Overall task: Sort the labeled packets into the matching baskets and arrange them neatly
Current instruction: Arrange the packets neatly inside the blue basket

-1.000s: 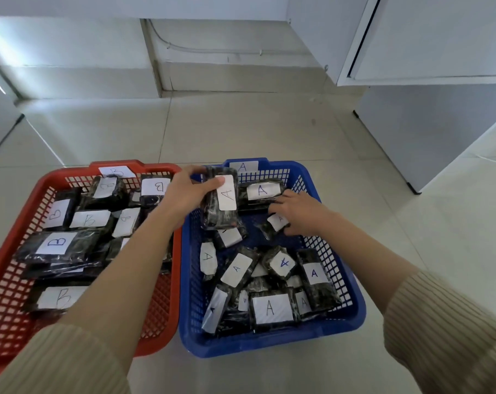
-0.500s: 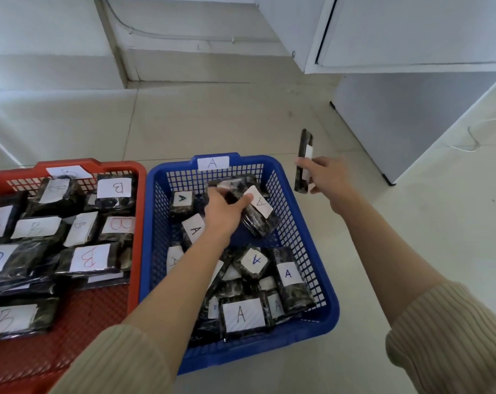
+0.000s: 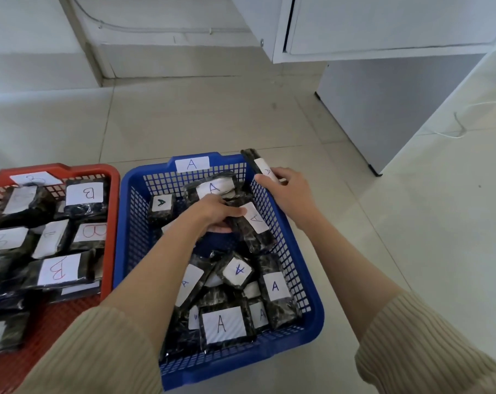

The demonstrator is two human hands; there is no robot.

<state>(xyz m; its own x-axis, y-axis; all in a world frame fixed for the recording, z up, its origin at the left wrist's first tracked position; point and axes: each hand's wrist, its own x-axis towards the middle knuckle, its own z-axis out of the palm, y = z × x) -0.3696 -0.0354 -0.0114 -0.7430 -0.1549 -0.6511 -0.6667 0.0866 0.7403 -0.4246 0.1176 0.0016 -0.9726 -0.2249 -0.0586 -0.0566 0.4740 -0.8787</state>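
Observation:
A blue basket (image 3: 312, 314) tagged A sits on the floor, full of black packets with white A labels. To its left stands a red basket (image 3: 113, 211) of black packets labelled B. My left hand (image 3: 212, 214) reaches into the blue basket's far half and grips a black A packet (image 3: 252, 226) lying tilted there. My right hand (image 3: 286, 189) is at the basket's far right rim, holding a slim black A packet (image 3: 259, 164) on edge over the rim.
A white cabinet (image 3: 383, 103) stands on the tiled floor beyond the blue basket to the right, with a white cable (image 3: 457, 129) lying beside it. A wall step (image 3: 70, 64) runs along the back.
My right hand has brought the slim packet down and left, from above the floor to the blue basket's rim. My left hand has stayed on its packet inside the basket. The camera has moved closer.

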